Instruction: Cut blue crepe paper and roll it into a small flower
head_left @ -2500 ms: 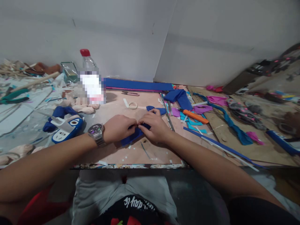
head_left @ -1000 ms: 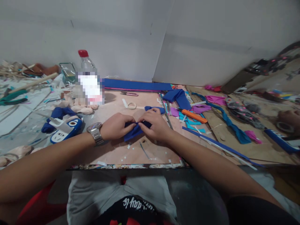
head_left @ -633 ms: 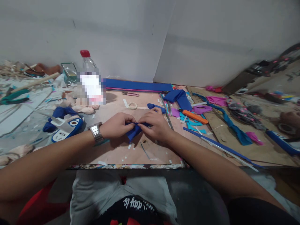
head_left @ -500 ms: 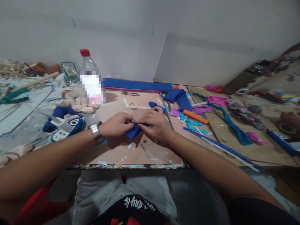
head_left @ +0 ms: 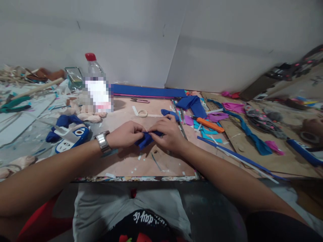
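Observation:
A small piece of blue fabric [head_left: 143,141] is pinched between both hands above the middle of the table. My left hand [head_left: 127,134], with a metal watch [head_left: 103,141] at the wrist, grips its left side between thumb and fingers. My right hand [head_left: 169,134] holds the right side, its fingers curled over the top. Part of the fabric is hidden behind the fingers. Just beyond the right hand lies another blue fabric piece [head_left: 165,112]. A roll of tape [head_left: 142,113] and thread snips [head_left: 139,100] lie farther back.
On the left are a blue-and-white glue gun [head_left: 73,137], green-handled pliers [head_left: 16,104] and a red-capped bottle [head_left: 95,65]. An orange cutter [head_left: 209,125], fabric scraps and a long blue strip [head_left: 237,156] lie right. Another person's hand [head_left: 313,129] shows at the far right.
The hanging part of the blue fabric looks shorter and more folded up between my fingers. Both hands stay in nearly the same place.

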Motion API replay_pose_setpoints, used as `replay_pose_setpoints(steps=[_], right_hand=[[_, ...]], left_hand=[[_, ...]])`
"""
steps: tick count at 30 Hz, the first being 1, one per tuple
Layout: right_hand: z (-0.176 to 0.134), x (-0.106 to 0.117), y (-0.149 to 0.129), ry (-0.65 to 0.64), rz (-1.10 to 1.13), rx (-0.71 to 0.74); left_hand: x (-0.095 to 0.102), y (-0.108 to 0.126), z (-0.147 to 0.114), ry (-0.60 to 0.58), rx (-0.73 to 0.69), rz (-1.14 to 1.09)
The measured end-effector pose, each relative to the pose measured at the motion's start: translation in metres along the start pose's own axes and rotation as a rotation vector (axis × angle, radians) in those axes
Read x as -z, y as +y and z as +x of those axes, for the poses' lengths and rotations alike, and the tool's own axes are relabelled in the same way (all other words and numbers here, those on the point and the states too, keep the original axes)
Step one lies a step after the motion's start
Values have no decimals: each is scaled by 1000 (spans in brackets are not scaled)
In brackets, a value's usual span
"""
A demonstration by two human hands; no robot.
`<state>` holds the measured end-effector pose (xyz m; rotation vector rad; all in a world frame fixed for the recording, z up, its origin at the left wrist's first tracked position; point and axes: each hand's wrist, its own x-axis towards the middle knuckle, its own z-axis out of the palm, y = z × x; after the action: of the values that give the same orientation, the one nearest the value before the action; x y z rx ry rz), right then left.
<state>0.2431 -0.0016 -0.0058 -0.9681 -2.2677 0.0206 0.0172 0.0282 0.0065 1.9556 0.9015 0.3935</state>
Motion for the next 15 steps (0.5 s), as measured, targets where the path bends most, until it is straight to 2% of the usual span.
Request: replay_pose_setpoints(steps=[15], right_hand=[[1,2,-1,-8,8,93]], left_hand=[[0,1,0,-28,-40,-72]])
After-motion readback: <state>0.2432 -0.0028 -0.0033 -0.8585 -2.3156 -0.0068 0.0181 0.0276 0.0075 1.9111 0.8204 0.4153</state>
